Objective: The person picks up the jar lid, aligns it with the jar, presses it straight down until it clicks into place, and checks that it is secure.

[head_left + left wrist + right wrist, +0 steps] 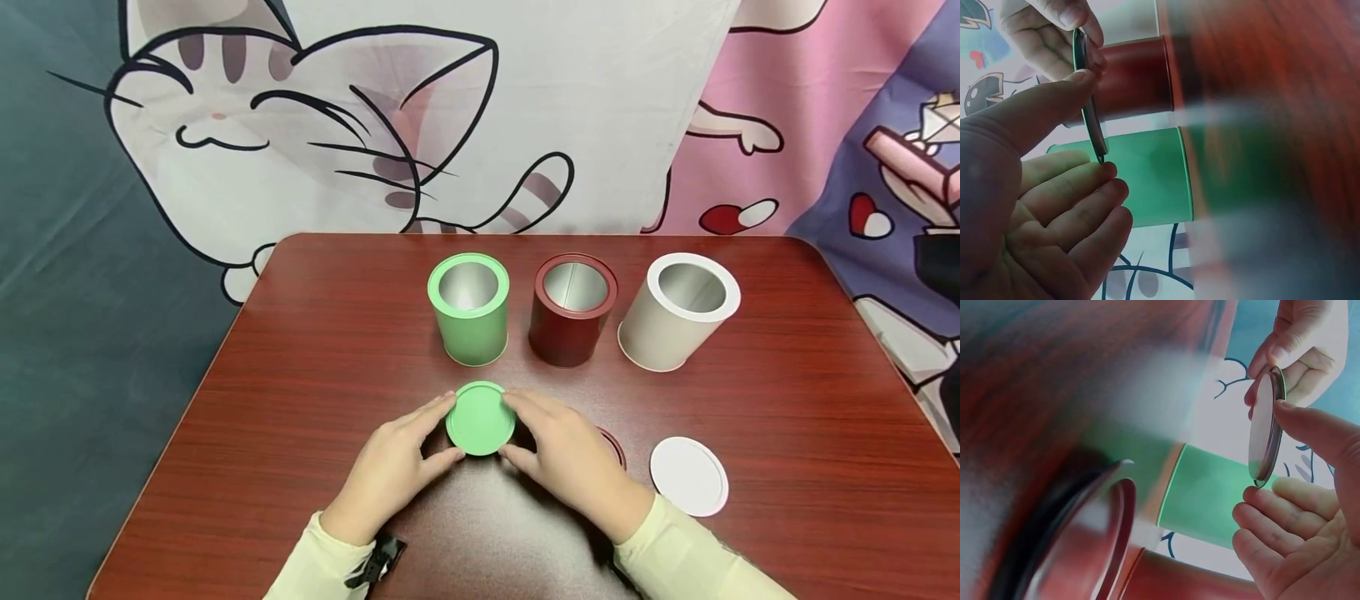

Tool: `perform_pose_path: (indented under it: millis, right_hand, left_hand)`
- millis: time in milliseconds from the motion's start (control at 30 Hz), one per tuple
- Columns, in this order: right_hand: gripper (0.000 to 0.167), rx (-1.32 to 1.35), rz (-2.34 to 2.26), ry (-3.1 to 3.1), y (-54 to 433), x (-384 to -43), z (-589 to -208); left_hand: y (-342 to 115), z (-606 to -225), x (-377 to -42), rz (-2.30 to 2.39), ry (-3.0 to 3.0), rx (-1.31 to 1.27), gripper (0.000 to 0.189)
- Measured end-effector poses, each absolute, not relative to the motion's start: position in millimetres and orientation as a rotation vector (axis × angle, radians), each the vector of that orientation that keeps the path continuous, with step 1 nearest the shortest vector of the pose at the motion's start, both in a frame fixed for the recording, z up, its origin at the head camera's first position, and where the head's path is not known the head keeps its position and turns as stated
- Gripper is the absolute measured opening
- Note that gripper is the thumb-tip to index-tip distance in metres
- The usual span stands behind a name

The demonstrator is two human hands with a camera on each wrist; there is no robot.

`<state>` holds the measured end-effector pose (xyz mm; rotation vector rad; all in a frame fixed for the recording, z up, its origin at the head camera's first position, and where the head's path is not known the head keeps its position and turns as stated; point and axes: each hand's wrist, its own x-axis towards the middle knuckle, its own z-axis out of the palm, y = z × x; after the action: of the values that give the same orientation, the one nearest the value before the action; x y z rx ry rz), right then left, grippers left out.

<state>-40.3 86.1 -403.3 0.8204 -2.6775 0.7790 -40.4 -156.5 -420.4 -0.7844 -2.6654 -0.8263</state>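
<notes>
A round green lid (pixel 481 418) is held up off the table between both hands, in front of the green can (pixel 472 329). My left hand (pixel 397 467) pinches its left rim between thumb and fingertips. On the opposite rim, my right hand (pixel 573 462) grips with thumb and fingers. The wrist views show the lid edge-on, its metallic underside (pixel 1262 428) turned toward the table. Behind the right hand lies a dark red lid (pixel 617 448), mostly hidden in the head view. A white lid (pixel 690 477) rests on the table to the right of that hand.
A dark red can (pixel 568 333) and a white can (pixel 660 333) stand beside the green one along the back of the brown wooden table (pixel 300 375); all have open tops. Behind the table hangs a printed cat curtain (pixel 585 83).
</notes>
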Motion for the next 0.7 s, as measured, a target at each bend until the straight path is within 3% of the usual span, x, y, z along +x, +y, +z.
perform_pose_path:
  millis: [700]
  right_hand:
    - [0.059,0.803,0.806,-2.641,87,-46,-390]
  left_hand:
    - [-158,-406,-47,-0.902,-2.607,-0.771,0.071]
